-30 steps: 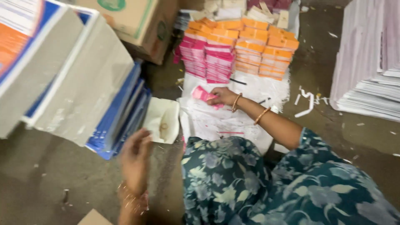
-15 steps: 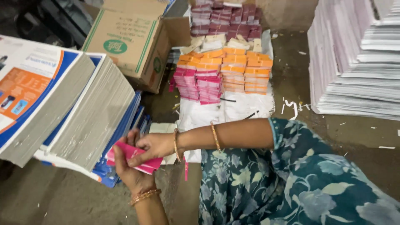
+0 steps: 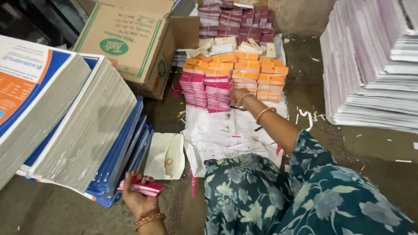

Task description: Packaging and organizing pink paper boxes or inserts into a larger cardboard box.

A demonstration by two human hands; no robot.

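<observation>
My left hand (image 3: pixel 138 201) is low at the bottom edge, shut on a thin pink bundle of cards (image 3: pixel 143 187), right beside the blue-edged stack. My right hand (image 3: pixel 238 95) is stretched forward across a white sheet (image 3: pixel 217 135) and rests against the front of the pink card stacks (image 3: pixel 204 89) and orange card stacks (image 3: pixel 257 76). Its fingers are partly hidden, so I cannot tell whether it grips anything. Maroon stacks (image 3: pixel 235 17) stand behind those. My lap, in a floral dress (image 3: pixel 278 196), fills the lower right.
A tall leaning stack of printed sheets (image 3: pixel 65 117) crowds the left. A cardboard box (image 3: pixel 130 43) stands behind it. White paper piles (image 3: pixel 370 65) rise at the right. A cream envelope (image 3: pixel 165 154) lies by the sheet. Paper scraps dot the concrete floor (image 3: pixel 348 143).
My right hand has left the pink bundle and reached forward to the card stacks. My left hand keeps the bundle and has dropped lower.
</observation>
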